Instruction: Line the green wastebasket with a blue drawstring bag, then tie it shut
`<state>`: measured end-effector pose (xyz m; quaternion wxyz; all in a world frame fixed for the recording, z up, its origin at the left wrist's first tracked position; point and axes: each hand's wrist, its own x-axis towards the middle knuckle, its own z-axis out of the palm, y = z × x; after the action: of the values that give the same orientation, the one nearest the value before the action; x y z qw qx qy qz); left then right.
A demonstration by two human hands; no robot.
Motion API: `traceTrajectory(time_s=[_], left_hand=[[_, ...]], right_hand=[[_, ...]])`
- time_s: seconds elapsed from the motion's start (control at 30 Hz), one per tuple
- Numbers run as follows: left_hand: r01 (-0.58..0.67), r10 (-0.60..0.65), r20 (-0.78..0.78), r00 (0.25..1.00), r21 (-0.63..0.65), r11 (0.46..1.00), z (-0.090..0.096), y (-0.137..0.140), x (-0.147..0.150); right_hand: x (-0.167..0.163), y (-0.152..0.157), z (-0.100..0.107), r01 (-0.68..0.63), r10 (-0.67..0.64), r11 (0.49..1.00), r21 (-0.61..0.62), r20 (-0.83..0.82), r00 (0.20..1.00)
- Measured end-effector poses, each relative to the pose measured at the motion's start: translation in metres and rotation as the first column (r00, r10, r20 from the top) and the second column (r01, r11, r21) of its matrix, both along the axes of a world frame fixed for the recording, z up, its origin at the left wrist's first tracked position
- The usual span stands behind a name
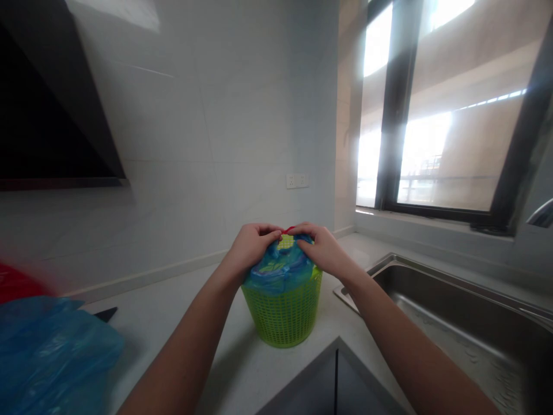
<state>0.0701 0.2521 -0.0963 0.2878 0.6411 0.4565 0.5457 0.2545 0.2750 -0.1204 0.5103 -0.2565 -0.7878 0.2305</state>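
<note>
On the white counter stands a green perforated plastic basket (283,318), upright. A thin blue plastic bag (279,278) lines it and is folded outward over the near part of the rim. At the far rim my left hand (254,245) pinches the bag's edge from the left. My right hand (317,245) grips the bag at the same rim from the right, its fingers curled over the edge. A bit of red strip (288,229) shows between the two hands. The fingertips beyond the rim are partly hidden.
To the right, a steel sink (391,259) is set into the counter (173,314), below a window. Another blue plastic bag (56,351) and a blurred red thing (19,283) lie at the left, beside a dark pointed object (106,314). A wall socket (297,181) is behind.
</note>
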Motion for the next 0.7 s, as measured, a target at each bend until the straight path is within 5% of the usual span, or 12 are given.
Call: traceTrajectory(time_s=[0.2, 0.43, 0.6, 0.7], left_hand=[[0.161, -0.143, 0.099, 0.985, -0.202, 0.966, 0.0020, -0.0069, 0.0017], [0.461, -0.392, 0.302, 0.869, -0.203, 0.864, 0.0010, -0.0016, -0.0063], [0.290, -0.213, 0.340, 0.916, -0.194, 0.937, 0.0023, -0.0013, -0.0027], [0.128, -0.064, 0.416, 0.907, -0.128, 0.983, 0.0039, 0.0010, -0.0024]], right_hand=[[-0.0030, -0.0006, -0.0043, 0.094, -0.118, 0.975, 0.200, 0.112, 0.987], [-0.0030, 0.0011, -0.0009, 0.037, -0.041, 0.997, 0.063, 0.061, 0.997], [0.0023, 0.0006, 0.0045, -0.167, 0.120, 0.948, -0.271, -0.180, 0.976], [0.0052, 0.0049, 0.0052, -0.291, 0.133, 0.888, -0.356, -0.408, 0.903]])
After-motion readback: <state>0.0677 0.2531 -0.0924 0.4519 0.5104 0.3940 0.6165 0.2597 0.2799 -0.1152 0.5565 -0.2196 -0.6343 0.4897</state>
